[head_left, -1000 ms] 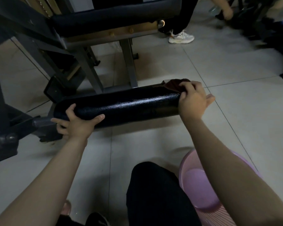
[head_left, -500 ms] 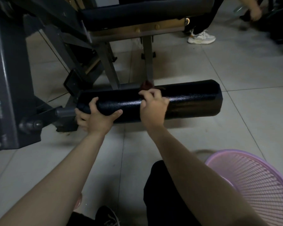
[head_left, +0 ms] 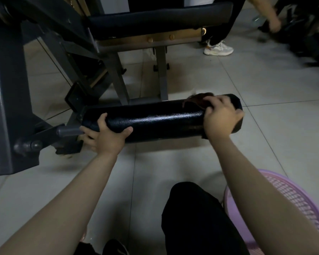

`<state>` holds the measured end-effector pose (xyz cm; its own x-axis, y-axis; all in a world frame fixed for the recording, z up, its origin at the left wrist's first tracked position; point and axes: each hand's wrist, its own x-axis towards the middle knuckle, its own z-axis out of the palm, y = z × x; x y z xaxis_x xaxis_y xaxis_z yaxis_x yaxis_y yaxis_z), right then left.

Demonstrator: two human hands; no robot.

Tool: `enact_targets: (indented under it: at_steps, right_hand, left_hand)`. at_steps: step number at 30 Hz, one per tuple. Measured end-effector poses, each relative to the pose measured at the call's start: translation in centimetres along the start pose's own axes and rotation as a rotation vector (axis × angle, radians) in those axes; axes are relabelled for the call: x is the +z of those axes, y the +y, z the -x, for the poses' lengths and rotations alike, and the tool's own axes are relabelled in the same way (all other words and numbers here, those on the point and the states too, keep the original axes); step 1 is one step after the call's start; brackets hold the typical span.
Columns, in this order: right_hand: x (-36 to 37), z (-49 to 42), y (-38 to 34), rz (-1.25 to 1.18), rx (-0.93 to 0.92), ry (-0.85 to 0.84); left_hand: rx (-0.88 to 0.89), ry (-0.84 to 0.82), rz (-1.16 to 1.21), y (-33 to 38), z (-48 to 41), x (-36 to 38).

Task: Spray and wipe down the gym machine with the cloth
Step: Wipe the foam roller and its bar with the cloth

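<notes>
Head view shows the gym machine (head_left: pixel 11 89) filling the side from 9 to 12 o'clock, with its grey frame standing on the tiled floor (head_left: pixel 265 144). From this frame a black roller pad (head_left: pixel 164 122) reaches out towards 3 o'clock, low over the floor, and its skin shines. At 4 o'clock, beside the person's knee, stands a pink basket (head_left: pixel 293 196).

The left hand (head_left: pixel 105 137) has its grip clamped on the roller pad at the end near the frame, which seems to steady the pad. The right hand (head_left: pixel 221 116) has its grip closed on the cloth (head_left: pixel 197 100), a dark red one, and presses it on top of the pad at the free end.

Half a second ago this hand was at the middle of the pad. Now it is at the free end, where it also was one second ago. I judge that the wiping goes in strokes back and forth along the pad, so the pad is nearly finished. The rest of the machine probably waits. I see no spray bottle.
</notes>
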<state>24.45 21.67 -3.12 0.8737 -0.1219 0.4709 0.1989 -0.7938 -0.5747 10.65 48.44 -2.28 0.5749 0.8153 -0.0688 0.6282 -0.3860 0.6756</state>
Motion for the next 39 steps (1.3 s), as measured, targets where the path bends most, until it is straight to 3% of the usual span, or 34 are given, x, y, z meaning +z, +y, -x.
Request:
enact_targets:
  at_steps: [5,9,23,27,29,31,34,39]
  right_hand:
    - [-1.1,-0.2,2.5,-0.03,0.233,0.13]
    - [0.2,1.3,0.4,-0.164,0.25,0.113]
    - [8.5,8.6,-16.1,-0.354,-0.217,-0.155]
    - [8.9,9.5,-17.8,-0.365,-0.383,-0.287]
    - [8.2,8.8,-16.7,-0.329,-0.444,-0.274]
    - [7.1,7.6,-15.0,-0.27,-0.384,-0.183]
    - [5.6,5.8,-12.1,-0.205,-0.151,-0.029]
    - [6.4,6.3,-12.5,-0.066,-0.129,-0.065]
  left_hand:
    - [-0.038,-0.009,0.092,0.7,0.5,0.5]
    - [-0.011,-0.006,0.126,0.3,0.7,1.0]
    - [-0.006,0.093,0.048,-0.3,-0.5,0.4]
    - [0.017,0.091,0.046,-0.7,-0.5,-0.2]
    - [0.043,0.088,0.055,-1.3,-0.7,-0.8]
    - [0.035,0.098,0.06,-1.9,-0.8,-1.5]
    - [-0.028,0.078,0.125,-2.7,-0.9,-1.8]
    - [-0.022,0.094,0.28,-3.3,-1.2,-1.1]
